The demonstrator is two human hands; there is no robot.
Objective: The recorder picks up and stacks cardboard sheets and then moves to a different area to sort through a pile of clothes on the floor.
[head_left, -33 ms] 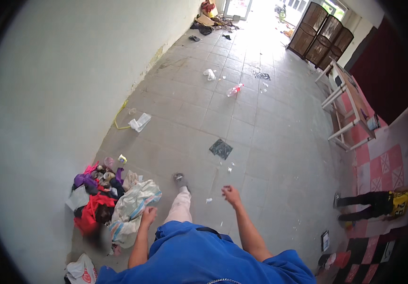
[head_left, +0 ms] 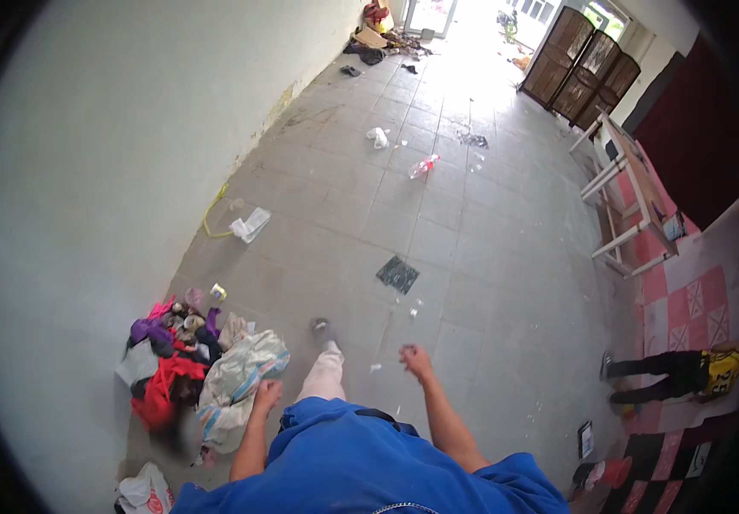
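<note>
My left hand (head_left: 268, 394) hangs loosely curled and seems to hold nothing. In the picture it overlaps the edge of a white woven sack (head_left: 245, 373) with blue and orange stripes, which lies crumpled on the floor; contact cannot be made out. Beside the sack is a heap of clothes and rags, including a red cloth (head_left: 164, 385) and a purple one (head_left: 151, 330). My right hand (head_left: 415, 361) is held out in front with its fingers apart, empty above the grey tiles. One foot in a grey shoe (head_left: 324, 330) is stretched forward between the hands.
A dark square sheet (head_left: 397, 274), a clear plastic bottle (head_left: 423, 167) and white scraps lie ahead. Along the left wall are a crumpled white bag (head_left: 251, 224) and a yellow cord (head_left: 208, 218). At right stand a table (head_left: 635, 176), a folding screen (head_left: 579, 64) and another person (head_left: 686, 374).
The fingers of my right hand have spread a little. The floor things and the sack sit slightly farther left in view; my foot has shifted slightly and looks blurred.
</note>
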